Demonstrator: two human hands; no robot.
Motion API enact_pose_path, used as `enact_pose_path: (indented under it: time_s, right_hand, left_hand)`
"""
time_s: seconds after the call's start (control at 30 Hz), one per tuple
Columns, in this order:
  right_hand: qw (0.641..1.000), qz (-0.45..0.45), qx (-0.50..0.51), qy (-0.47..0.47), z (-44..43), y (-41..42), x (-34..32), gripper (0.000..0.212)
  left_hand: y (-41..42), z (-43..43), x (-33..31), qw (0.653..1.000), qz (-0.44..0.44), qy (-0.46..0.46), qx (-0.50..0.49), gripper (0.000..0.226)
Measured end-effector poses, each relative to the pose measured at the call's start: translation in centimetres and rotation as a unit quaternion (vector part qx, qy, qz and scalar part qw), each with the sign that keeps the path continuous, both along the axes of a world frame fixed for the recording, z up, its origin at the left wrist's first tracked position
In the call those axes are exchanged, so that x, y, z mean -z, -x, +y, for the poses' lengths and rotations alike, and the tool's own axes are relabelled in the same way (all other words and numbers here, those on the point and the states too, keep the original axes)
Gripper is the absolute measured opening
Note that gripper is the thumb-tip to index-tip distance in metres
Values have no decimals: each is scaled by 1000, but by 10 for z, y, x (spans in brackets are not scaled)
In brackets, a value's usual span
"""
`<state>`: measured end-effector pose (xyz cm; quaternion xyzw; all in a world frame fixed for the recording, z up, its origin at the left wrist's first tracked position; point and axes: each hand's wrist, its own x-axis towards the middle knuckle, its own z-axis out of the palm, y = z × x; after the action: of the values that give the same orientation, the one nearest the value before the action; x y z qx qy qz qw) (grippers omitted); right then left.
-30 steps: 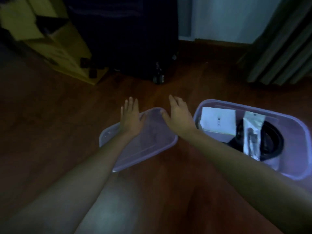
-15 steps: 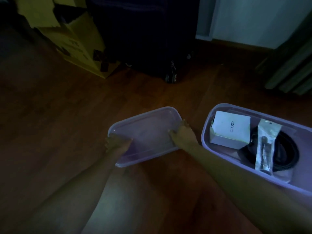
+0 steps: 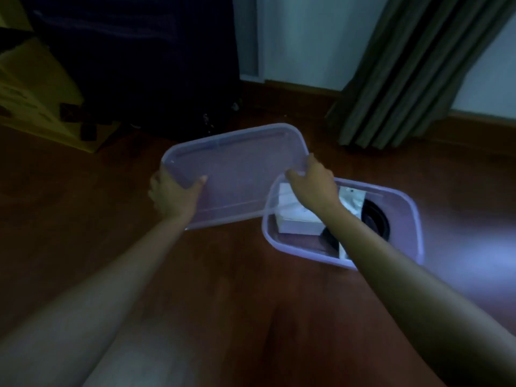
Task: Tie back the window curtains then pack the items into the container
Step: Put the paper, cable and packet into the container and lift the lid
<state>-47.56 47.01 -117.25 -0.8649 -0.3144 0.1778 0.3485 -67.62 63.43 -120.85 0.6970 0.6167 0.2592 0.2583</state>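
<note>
Container is the purple-tinted clear tub on the floor right of centre, top open. Honestly it's super dim, so the contents are hard to read. I can make out a white box at the left end, a pale packet next to it and a black round thing toward the right. The right forearm crosses over the tub and hides a good chunk of all three. No idea what the black thing actually is.

Dark reddish wood floor, pale wall at the back with a wooden skirting board. A grey-green curtain hangs to the floor at top right, cut off by the frame. A big dark suitcase stands at top left, with a yellowish cardboard box beside it, also cut off.

Both hands have a closed grip on the matching lid, one at each short end. The left hand has its thumb on top at the left edge, fingers hidden underneath. The right hand is wrapped over the right edge. The lid's near right corner overlaps the tub's left end.
</note>
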Motion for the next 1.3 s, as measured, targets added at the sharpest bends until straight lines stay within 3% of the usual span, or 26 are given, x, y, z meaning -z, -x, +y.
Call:
enact_pose_path:
  time_s: [0.1,0.2,0.3,0.53,0.77,1.13,1.3]
  right_hand:
    - [998,-5,63,26,-60,-31,-3,47]
    - [989,-14,141,46,-116,-51,1,30]
    - [979,-17,184,81,-153,-60,16,31]
    - [971,-42,218,87,-190,-63,42,41]
    - [971,-54,201,113,-194,-56,50,39]
    - [971,-112,197,81,-204,-42,63,37]
    - [972,-115,187,78,-207,-40,66,47]
  left_hand:
    - [-49,-31,2,996,-24,-10,87,88]
    - [-85,-59,11,984,-17,-24,173,81]
    - [-109,-84,21,974,11,-26,223,81]
    - [-121,-115,38,960,34,-19,276,79]
    - [-114,-121,34,962,38,-31,268,51]
    - [-104,-118,39,960,20,2,280,56]
    - [-103,-121,38,951,45,-9,306,52]
